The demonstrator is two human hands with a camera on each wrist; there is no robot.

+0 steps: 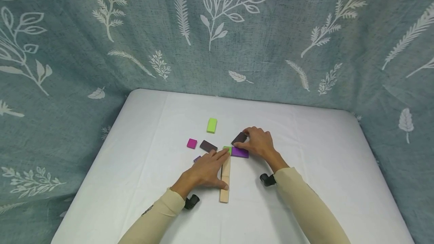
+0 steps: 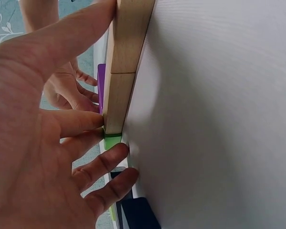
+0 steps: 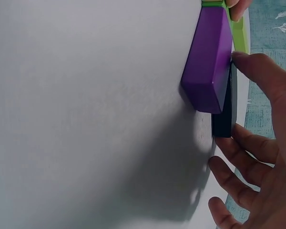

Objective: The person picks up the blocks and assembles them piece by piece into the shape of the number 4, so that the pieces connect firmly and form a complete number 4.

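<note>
A line of light wooden blocks runs toward the near side of the table, with a small green block at its far end. My left hand spans this line: the thumb touches a near wooden block and the extended fingertips rest by the green end. A purple block lies to the right of the green one. Just behind the purple block, my right hand pinches a dark block between thumb and fingers; the right wrist view shows them at its two ends.
Left of the hands lie another dark block, a magenta square block and a purple-blue block partly hidden by my left hand. A lime green block sits farther back. A leaf-patterned curtain hangs behind the white table.
</note>
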